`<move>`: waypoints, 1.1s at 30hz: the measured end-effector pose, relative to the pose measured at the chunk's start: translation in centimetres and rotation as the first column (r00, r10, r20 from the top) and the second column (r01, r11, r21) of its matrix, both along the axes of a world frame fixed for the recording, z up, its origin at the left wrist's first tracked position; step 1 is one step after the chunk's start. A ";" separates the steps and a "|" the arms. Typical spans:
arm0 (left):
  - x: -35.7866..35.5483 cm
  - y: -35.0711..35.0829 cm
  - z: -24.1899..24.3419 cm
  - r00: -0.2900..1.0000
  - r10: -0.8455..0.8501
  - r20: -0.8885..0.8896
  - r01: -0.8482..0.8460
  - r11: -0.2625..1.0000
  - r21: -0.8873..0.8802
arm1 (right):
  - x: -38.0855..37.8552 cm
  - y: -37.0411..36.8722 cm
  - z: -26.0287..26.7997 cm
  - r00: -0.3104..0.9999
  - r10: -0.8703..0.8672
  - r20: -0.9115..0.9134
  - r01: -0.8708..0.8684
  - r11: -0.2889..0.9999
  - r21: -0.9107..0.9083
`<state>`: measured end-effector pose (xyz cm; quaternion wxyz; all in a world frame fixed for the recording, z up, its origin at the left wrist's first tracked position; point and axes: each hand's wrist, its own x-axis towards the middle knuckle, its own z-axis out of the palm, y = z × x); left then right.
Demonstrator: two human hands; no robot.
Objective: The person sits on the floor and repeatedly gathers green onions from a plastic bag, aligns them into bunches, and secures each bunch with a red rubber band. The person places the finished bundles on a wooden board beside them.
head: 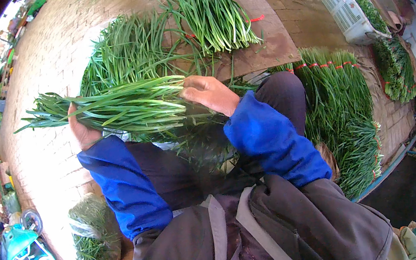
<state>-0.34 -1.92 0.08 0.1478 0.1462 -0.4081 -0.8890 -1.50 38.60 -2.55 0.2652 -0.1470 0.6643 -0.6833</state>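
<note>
A loose bunch of garlic chives [138, 103] lies across my left hand [82, 126], whose thumb comes up over the leafy part while the other fingers are hidden beneath. My right hand [209, 92] is at the pale cut ends, with its fingertips on some of the stems. The leaf tips point left. Just beyond my hands spreads a loose heap of chives [128, 48]. Farther off, a thick pile of chives [213, 16] rests on a brown board [278, 39], with red ties [255, 19] by its stem ends. Loose leaves are scattered between my legs.
Rows of tied chive bundles [336, 98] lie on the paving to my right. A white plastic crate [345, 8] of greens stands at the upper right. At lower left are a clear bag of greens [95, 233] and a turquoise vehicle [29, 257]. Brick paving [39, 150] stretches left.
</note>
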 end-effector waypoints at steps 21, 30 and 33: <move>-0.4 0.1 -0.4 1.000 0.026 0.011 -0.025 0.999 -0.039 | -0.3 -3.1 -1.5 0.978 -0.195 0.075 0.204 0.968 -0.145; 0.5 -0.7 -0.1 0.994 0.104 -0.044 -0.106 0.994 -0.037 | -0.8 4.9 -4.0 0.836 -0.096 -0.541 0.481 0.605 0.635; 0.5 -0.5 0.1 0.993 0.032 -0.111 -0.035 0.999 -0.027 | -0.3 4.7 -2.9 0.905 -0.062 -0.421 0.315 0.765 0.562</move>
